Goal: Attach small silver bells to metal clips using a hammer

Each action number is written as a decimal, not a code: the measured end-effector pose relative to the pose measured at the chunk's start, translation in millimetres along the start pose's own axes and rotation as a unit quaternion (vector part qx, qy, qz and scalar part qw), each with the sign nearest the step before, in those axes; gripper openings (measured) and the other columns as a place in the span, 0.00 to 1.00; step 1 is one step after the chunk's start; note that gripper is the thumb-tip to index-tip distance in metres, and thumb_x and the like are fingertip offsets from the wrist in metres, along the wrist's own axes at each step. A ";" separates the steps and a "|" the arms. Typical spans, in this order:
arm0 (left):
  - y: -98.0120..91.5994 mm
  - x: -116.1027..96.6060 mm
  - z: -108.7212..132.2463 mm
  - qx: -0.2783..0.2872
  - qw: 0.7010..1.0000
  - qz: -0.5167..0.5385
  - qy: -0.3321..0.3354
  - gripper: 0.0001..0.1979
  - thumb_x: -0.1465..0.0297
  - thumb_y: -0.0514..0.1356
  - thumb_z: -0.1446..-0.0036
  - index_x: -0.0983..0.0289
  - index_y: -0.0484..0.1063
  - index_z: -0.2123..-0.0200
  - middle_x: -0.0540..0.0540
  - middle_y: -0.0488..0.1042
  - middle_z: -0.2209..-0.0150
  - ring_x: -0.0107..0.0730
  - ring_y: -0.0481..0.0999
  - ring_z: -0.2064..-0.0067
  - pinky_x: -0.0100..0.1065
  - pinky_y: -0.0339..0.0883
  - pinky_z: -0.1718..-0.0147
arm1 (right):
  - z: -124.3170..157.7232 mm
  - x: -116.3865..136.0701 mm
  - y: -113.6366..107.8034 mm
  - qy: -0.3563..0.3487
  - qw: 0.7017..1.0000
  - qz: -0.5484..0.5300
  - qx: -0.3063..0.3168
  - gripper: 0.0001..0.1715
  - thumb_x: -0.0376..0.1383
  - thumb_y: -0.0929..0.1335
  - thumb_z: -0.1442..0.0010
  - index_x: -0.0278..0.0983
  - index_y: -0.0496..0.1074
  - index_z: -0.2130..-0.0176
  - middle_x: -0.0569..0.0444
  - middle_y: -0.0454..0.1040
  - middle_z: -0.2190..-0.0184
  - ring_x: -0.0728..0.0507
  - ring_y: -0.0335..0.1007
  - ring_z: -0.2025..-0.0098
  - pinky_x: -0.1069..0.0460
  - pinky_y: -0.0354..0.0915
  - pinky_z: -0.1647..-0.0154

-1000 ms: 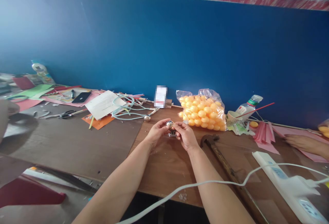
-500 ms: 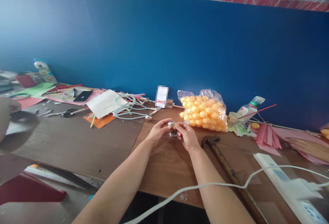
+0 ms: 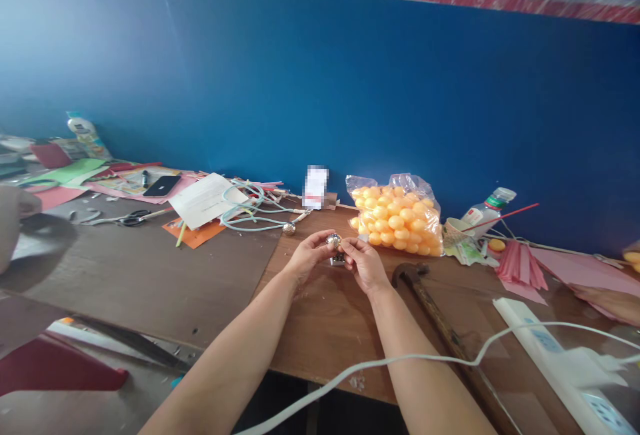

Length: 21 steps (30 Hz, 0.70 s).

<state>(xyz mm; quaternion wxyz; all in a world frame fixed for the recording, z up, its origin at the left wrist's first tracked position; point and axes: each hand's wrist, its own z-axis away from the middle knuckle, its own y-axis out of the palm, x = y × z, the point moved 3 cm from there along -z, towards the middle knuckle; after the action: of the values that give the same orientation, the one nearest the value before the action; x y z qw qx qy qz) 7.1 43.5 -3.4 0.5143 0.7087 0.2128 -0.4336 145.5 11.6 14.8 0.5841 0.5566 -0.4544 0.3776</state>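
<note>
A shiny silver ball (image 3: 333, 240) is pinched between the thumb and fingers of my left hand (image 3: 307, 255), just above the wooden table. From the other side, my right hand (image 3: 366, 265) meets the ball with its thumb and fingertips pressed together. Whatever is between those right fingertips is too small to make out. Beneath the ball, partly hidden by my fingers, is a small pale container (image 3: 337, 259) with dark metallic bits in it. Another silver ball (image 3: 289, 228) lies to the left, by a coiled light-blue cord (image 3: 255, 227).
Behind my hands stands a clear bag of orange balls (image 3: 397, 222). A hammer (image 3: 425, 302) lies beside my right forearm. A white cable (image 3: 370, 363) crosses over my forearms from a power strip (image 3: 545, 348). Scissors (image 3: 134, 218) and papers lie left. Another person's hand (image 3: 607, 300) rests on pink paper.
My hands and the silver ball stay almost in place. At the right edge, the other person's hand has shifted right and slightly down over the pink paper.
</note>
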 end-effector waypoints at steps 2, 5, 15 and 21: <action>0.3 -0.1 0.2 -0.001 1.000 0.002 -0.004 0.24 0.70 0.70 0.55 0.64 0.73 0.52 0.60 0.75 0.53 0.35 0.77 0.57 0.41 0.66 0.50 | -0.1 -0.1 -0.1 0.001 1.000 -0.001 0.003 0.15 0.42 0.76 0.58 0.37 0.73 0.71 0.57 0.73 0.75 0.55 0.53 0.81 0.58 0.49 0.85; 0.4 0.0 0.4 0.000 1.000 0.003 -0.005 0.25 0.70 0.70 0.55 0.64 0.72 0.52 0.60 0.75 0.53 0.35 0.77 0.56 0.41 0.66 0.50 | 0.3 0.5 0.2 -0.002 1.000 -0.006 0.010 0.15 0.42 0.76 0.58 0.37 0.73 0.72 0.57 0.72 0.75 0.55 0.53 0.81 0.57 0.50 0.84; -0.4 0.6 -0.2 0.013 1.000 -0.005 -0.004 0.25 0.69 0.70 0.55 0.64 0.72 0.51 0.60 0.74 0.52 0.36 0.76 0.55 0.41 0.65 0.49 | 0.7 0.6 0.0 0.002 1.000 -0.014 0.014 0.13 0.40 0.76 0.58 0.36 0.74 0.72 0.57 0.73 0.75 0.55 0.53 0.81 0.57 0.49 0.83; -0.7 0.8 -0.5 0.020 1.000 -0.002 0.000 0.25 0.69 0.70 0.55 0.64 0.72 0.51 0.60 0.75 0.52 0.36 0.76 0.55 0.42 0.64 0.48 | 1.0 1.6 0.6 -0.006 1.000 -0.015 0.014 0.12 0.40 0.76 0.57 0.36 0.74 0.72 0.57 0.73 0.75 0.55 0.52 0.81 0.57 0.49 0.83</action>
<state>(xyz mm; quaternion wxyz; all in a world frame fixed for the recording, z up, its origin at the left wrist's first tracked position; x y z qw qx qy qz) 7.2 44.2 -4.4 0.4989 0.7184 0.2055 -0.4390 145.3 10.5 16.5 0.5792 0.5736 -0.4439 0.3721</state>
